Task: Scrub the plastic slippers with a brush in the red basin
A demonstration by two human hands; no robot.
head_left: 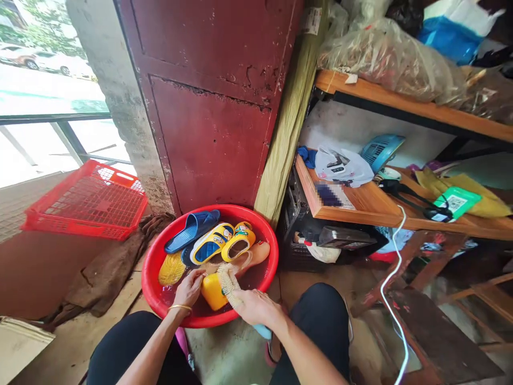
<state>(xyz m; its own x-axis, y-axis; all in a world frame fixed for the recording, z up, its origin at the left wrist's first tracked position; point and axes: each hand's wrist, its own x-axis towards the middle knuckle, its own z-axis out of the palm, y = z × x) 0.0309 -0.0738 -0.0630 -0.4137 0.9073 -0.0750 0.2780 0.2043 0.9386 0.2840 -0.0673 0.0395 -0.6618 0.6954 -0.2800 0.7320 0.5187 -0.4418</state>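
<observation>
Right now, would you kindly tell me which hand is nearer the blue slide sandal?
Left: the left hand is below the blue slide sandal; the right hand is farther off, to the lower right.

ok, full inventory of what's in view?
plastic basin: 1, red, on floor, holds water
slide sandal: 1, blue, in basin
shoes: 4, yellow, in basin
slipper: 1, pink, in basin
scrubbing brush: 1, pale bristles and blue handle, held over basin
crate: 1, red, left of basin, tilted
metal door: 1, dark red, behind basin
wooden shelves: 2, orange-brown, right
plastic bags: several, clear, top shelf
cable: 1, white, right
left hand: 1, on a yellow shoe, gold bangle
right hand: 1, gripping brush
</observation>
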